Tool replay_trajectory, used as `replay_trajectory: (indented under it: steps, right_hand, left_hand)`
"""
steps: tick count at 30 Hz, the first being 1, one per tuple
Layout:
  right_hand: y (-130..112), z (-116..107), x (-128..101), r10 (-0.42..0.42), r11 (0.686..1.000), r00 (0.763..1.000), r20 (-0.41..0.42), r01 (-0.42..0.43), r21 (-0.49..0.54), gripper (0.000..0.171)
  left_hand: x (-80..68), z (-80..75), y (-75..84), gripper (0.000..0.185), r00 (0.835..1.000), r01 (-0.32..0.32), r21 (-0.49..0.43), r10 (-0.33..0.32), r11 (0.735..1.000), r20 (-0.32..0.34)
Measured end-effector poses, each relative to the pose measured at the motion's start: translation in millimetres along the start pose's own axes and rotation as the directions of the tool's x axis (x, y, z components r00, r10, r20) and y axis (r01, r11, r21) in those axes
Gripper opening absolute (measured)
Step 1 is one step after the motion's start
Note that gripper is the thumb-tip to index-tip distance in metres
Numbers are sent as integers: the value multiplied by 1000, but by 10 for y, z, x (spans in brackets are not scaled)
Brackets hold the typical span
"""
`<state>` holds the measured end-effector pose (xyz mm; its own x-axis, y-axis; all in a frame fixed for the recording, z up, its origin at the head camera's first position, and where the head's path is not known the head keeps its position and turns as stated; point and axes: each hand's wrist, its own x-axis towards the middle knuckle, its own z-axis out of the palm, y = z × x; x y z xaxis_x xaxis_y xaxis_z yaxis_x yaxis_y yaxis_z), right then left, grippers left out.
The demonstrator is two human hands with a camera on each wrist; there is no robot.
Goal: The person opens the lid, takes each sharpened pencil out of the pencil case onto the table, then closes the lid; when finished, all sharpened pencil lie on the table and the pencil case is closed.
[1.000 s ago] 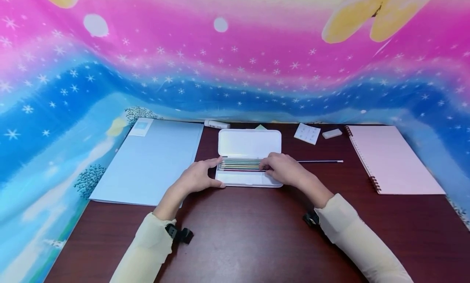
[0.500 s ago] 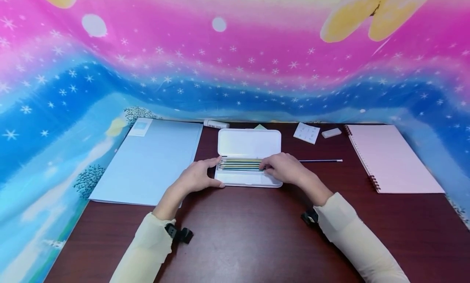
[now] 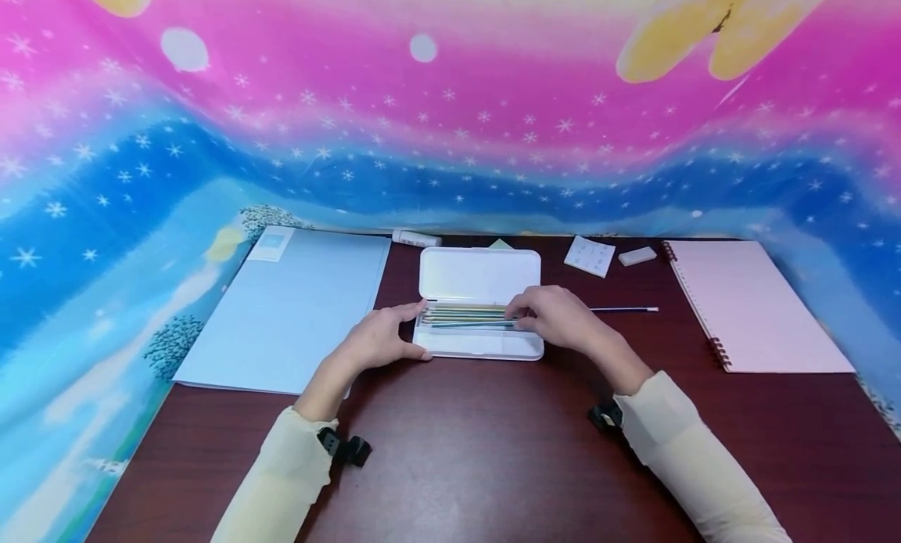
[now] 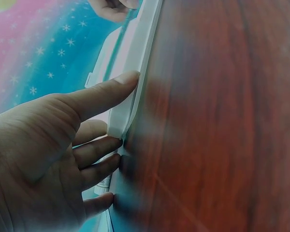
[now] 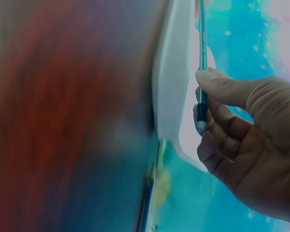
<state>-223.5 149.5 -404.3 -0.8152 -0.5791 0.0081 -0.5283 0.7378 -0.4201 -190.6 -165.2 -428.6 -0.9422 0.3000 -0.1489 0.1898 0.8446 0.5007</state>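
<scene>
A white pencil case (image 3: 480, 274) lies on the table with its lid up, several pencils (image 3: 457, 312) side by side in its back compartment. My left hand (image 3: 371, 339) grips the case's left end, thumb (image 4: 111, 92) on the front wall and the other fingers around the end. Over the case's right part, my right hand (image 3: 552, 318) pinches a teal pencil (image 5: 203, 48) near its white eraser end, between thumb and fingers. That pencil lies lengthwise over the case. Behind the right hand, a loose dark pencil (image 3: 626, 309) lies on the table.
A pale blue folder (image 3: 296, 308) lies to the left, a pink spiral notebook (image 3: 760, 308) to the right. Along the back edge are a white tube (image 3: 415, 239), a patterned white square (image 3: 590, 256) and an eraser (image 3: 637, 256). A printed curtain stands behind the table.
My right hand has shifted slightly right and back, and a teal pencil now shows at its fingertips in front of the other pencils. My left hand stays on the case's end.
</scene>
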Motion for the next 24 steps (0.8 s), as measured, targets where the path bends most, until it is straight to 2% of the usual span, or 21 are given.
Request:
replay_trajectory:
  steps: [6,17,20,24]
  right_hand:
    - [241,-185,-117,-29,999,997,-78,30,11,17]
    - [889,-448,-531,-3,1000,976,-220,-3,-26,16]
    - [1041,-488,-671,45,998,975,-218,-51,-23,16]
    - [1190,-535,-816,120,993,978,-173,-120,11,15]
  left_hand:
    - [-2,0,-1,96,1000,-5,1,5,1000,-1]
    - [8,-2,-1,97,1000,-3,-16,3,1000,5]
    - [13,-3,-2,97,1000,-10,-11,10,1000,12]
    - [10,-12,-7,97,1000,-4,-7,4,1000,15]
